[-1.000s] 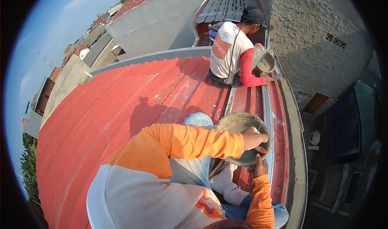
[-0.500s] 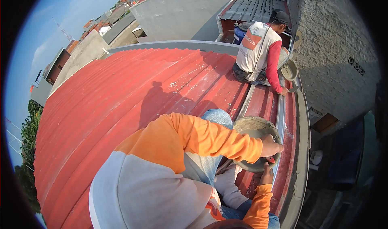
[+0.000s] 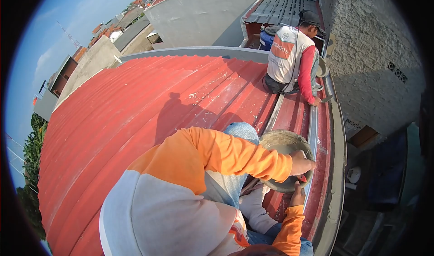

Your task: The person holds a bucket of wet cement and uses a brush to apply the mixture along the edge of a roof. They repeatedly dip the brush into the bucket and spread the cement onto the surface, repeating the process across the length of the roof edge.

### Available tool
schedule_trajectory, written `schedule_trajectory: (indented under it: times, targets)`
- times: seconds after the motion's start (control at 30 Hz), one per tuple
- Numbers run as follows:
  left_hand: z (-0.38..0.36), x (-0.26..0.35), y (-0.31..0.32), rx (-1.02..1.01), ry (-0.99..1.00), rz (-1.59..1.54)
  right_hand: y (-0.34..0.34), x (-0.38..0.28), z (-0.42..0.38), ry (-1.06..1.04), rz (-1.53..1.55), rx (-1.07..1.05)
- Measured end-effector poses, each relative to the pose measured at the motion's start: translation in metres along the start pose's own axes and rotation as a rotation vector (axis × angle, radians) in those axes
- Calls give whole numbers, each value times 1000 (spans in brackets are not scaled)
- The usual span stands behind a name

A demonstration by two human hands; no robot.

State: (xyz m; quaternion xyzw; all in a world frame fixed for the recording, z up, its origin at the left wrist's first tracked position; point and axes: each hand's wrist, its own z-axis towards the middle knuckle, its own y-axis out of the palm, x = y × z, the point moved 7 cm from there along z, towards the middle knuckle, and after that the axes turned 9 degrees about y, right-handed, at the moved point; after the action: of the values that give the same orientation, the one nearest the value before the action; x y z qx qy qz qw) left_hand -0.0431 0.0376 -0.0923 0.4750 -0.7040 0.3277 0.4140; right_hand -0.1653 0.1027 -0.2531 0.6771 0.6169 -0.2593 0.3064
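Observation:
My left hand [image 3: 302,162] is closed over the near rim of a round grey mortar pan [image 3: 282,140], gripping what looks like a small red-handled trowel [image 3: 302,178]. My right hand [image 3: 297,195] sits just below it, fingers on the pan's lower edge. The pan rests on the red corrugated roof [image 3: 135,120] beside a metal gutter strip [image 3: 313,134]. Both my sleeves are orange, and my jeans knee [image 3: 242,131] lies left of the pan.
A co-worker in a white and red shirt [image 3: 289,52] sits farther along the roof edge, one hand down on the roof by the gutter. A rough grey wall [image 3: 375,61] rises on the right. Past the cement edge [image 3: 337,165] is a drop.
The view has swung, so the co-worker now appears farther right and up. The co-worker's pan has moved partly behind their body. My hands stay on the pan.

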Motion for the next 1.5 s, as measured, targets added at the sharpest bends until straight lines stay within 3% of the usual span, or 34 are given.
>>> schedule_trajectory:
  times: [0.47, 0.57, 0.8, 1.0, 1.5]
  targets:
    - [-3, 3, -8, 71, -44, 177, -2, 5, 5, -30, 31, 15]
    - [-14, 15, -5, 36, -43, 61, -3, 8, 6, -18, 9, 22]
    - [0, 0, -3, -11, -68, 76, 1, 4, 3, -27, -4, 8]
    - [-10, 7, -7, 79, -55, 58, 2, 2, 3, -40, 1, -2]
    - [-6, 2, -5, -2, -73, 112, 1, 1, 1, -44, -11, 19]
